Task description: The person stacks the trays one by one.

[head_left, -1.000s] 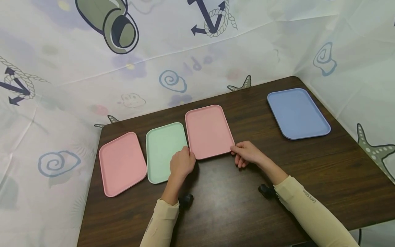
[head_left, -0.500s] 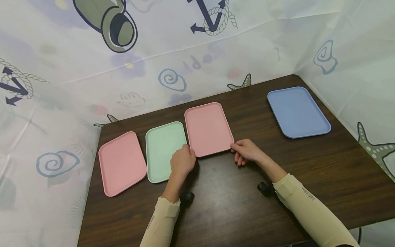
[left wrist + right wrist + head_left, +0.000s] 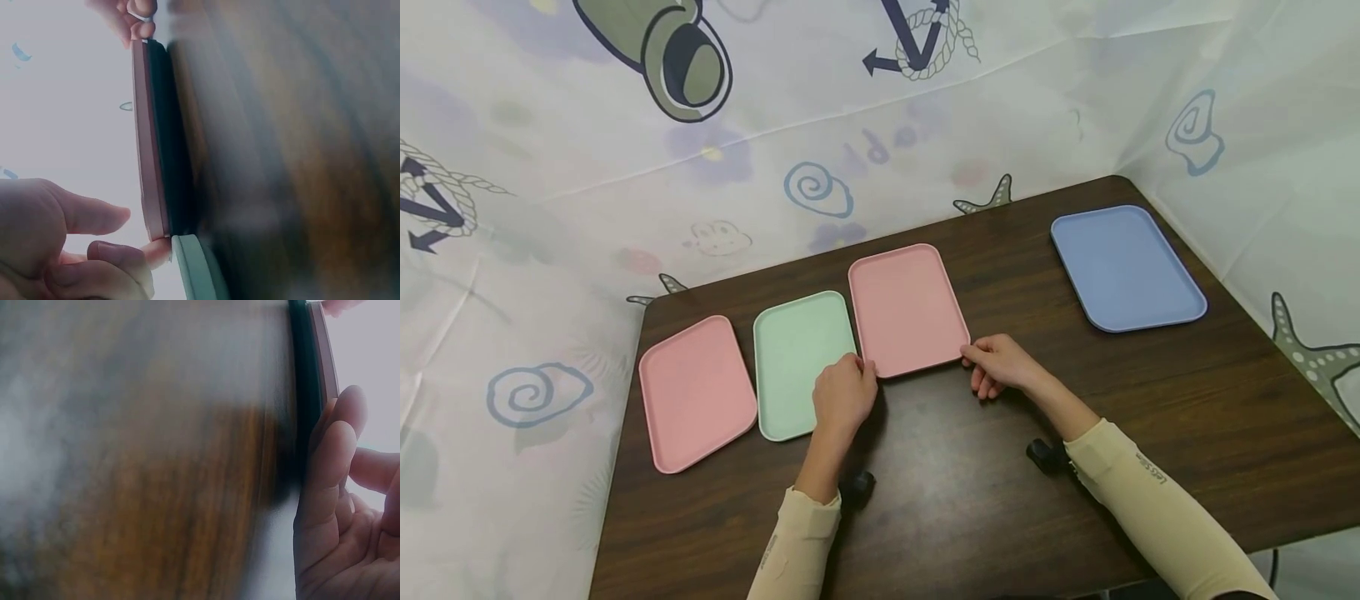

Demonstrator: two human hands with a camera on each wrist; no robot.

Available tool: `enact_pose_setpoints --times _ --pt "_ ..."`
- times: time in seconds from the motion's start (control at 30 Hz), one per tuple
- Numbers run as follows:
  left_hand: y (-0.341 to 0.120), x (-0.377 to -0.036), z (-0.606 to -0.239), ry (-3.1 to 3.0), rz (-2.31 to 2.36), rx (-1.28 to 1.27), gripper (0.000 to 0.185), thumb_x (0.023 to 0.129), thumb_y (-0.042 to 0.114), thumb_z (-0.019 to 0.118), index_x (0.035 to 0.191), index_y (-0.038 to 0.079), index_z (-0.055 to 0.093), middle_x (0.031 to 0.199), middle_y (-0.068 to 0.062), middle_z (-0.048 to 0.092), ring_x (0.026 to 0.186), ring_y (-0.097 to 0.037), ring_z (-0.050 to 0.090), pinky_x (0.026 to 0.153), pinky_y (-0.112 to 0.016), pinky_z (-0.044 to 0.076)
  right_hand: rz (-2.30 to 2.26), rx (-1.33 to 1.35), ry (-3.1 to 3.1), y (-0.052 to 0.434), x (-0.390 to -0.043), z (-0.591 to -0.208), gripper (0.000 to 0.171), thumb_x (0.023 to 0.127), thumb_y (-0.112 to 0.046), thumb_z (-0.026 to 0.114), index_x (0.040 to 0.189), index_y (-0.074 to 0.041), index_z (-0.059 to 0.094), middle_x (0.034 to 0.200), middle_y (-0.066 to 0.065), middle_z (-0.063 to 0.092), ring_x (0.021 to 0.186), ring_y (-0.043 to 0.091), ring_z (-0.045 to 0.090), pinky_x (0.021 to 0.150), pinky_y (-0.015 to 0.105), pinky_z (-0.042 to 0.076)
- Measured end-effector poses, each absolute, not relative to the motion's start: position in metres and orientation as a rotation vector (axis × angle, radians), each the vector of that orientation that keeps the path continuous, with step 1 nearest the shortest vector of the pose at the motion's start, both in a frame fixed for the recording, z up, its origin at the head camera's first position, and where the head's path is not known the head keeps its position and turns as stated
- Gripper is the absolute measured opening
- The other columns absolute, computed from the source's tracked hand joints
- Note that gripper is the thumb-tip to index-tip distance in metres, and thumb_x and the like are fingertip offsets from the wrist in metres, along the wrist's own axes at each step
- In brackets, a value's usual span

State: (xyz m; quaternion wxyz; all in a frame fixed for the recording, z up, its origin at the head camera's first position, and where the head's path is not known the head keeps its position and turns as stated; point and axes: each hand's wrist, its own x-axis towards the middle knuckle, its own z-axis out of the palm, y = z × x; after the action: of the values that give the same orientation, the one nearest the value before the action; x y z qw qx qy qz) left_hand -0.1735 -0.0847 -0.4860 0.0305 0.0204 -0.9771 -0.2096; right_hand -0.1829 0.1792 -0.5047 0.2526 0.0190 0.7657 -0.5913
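Four flat rectangular plastic trays sit on the dark wood-grain bench (image 3: 970, 500), and both hands are on the middle pink rectangular plastic tray (image 3: 906, 308). It lies flat, third from the left in the row, its left edge right beside the mint green rectangular plastic tray (image 3: 797, 358).

Left hand (image 3: 844, 396) is at the near left corner of that pink tray. From the head view its fingers curl over the corner, and the left wrist view shows a fingertip (image 3: 156, 250) pressed against the tray's edge right where the green tray's corner meets it. So the grip looks closed on the corner, though the thumb side is mostly hidden behind the hand.

Right hand (image 3: 1003, 367) is at the near right corner, fingers (image 3: 331, 456) lying along the rim in the right wrist view, thumb on the other side, so pinching it as far as I can make out.

Both wrist views are really blurry: the bench is just brown smear and the tray shows only edge-on.

Another pink rectangular plastic tray (image 3: 696, 392) sits at the far left, and a blue rectangular plastic tray (image 3: 1127, 267) is well apart near the right back corner. A nautical-print curtain (image 3: 850, 108) hangs behind it all.
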Motion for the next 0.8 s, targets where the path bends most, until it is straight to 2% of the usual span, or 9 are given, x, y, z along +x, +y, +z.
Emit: enact_pose_setpoints --times 0.13,0.27,0.37,0.5,0.67,0.8 --pt "-0.084 -0.165 -0.485 -2.994 -0.692 0.05 0.03 0.096 0.033 0.059 0.094 0.007 0.072 0.078 -0.01 0.069 0.074 -0.033 0.065 0.063 -0.047 0.051 -1.606 0.053 2.083 0.178 -0.182 -0.502 0.038 0.105 -0.027 0.046 0.103 0.009 0.058 0.062 0.009 0.063 0.048 0.016 0.062 0.046 0.028 0.051" --pt "-0.083 -0.159 -0.486 -2.972 -0.73 0.027 0.038 0.095 0.035 0.059 0.11 0.003 0.072 0.086 -0.014 0.071 0.085 -0.037 0.067 0.07 -0.05 0.053 -1.611 0.056 2.077 0.178 -0.181 -0.502 0.038 0.105 -0.027 0.047 0.105 0.01 0.057 0.063 0.009 0.063 0.048 0.016 0.062 0.045 0.028 0.051" --pt "-0.084 -0.155 -0.486 -2.957 -0.765 0.012 0.04 0.095 0.034 0.06 0.115 0.001 0.07 0.075 -0.012 0.068 0.086 -0.037 0.067 0.072 -0.05 0.053 -1.612 0.053 2.068 0.178 -0.179 -0.502 0.038 0.105 -0.027 0.047 0.107 0.01 0.057 0.063 0.01 0.063 0.048 0.016 0.062 0.045 0.027 0.05" --pt "-0.088 -0.148 -0.485 -2.948 -0.805 0.021 0.039 0.095 0.033 0.061 0.119 0.003 0.069 0.055 -0.001 0.057 0.073 -0.031 0.067 0.065 -0.046 0.053 -1.607 0.029 2.057 0.177 -0.176 -0.501 0.04 0.104 -0.028 0.049 0.11 0.01 0.058 0.064 0.01 0.063 0.047 0.015 0.061 0.044 0.027 0.05" --pt "-0.098 -0.136 -0.479 -2.938 -0.863 0.063 0.039 0.095 0.034 0.062 0.121 0.005 0.068 0.055 0.007 0.057 0.055 -0.017 0.058 0.055 -0.039 0.049 -1.597 -0.008 2.047 0.172 -0.17 -0.499 0.038 0.104 -0.026 0.05 0.11 0.011 0.059 0.064 0.01 0.063 0.046 0.015 0.06 0.044 0.026 0.049" --pt "-0.111 -0.128 -0.476 -2.921 -0.868 0.088 0.037 0.095 0.034 0.062 0.121 0.008 0.069 0.058 0.008 0.059 0.053 -0.013 0.055 0.053 -0.037 0.046 -1.572 -0.054 2.05 0.162 -0.165 -0.498 0.035 0.104 -0.023 0.049 0.107 0.009 0.061 0.063 0.01 0.062 0.045 0.015 0.059 0.043 0.026 0.048"
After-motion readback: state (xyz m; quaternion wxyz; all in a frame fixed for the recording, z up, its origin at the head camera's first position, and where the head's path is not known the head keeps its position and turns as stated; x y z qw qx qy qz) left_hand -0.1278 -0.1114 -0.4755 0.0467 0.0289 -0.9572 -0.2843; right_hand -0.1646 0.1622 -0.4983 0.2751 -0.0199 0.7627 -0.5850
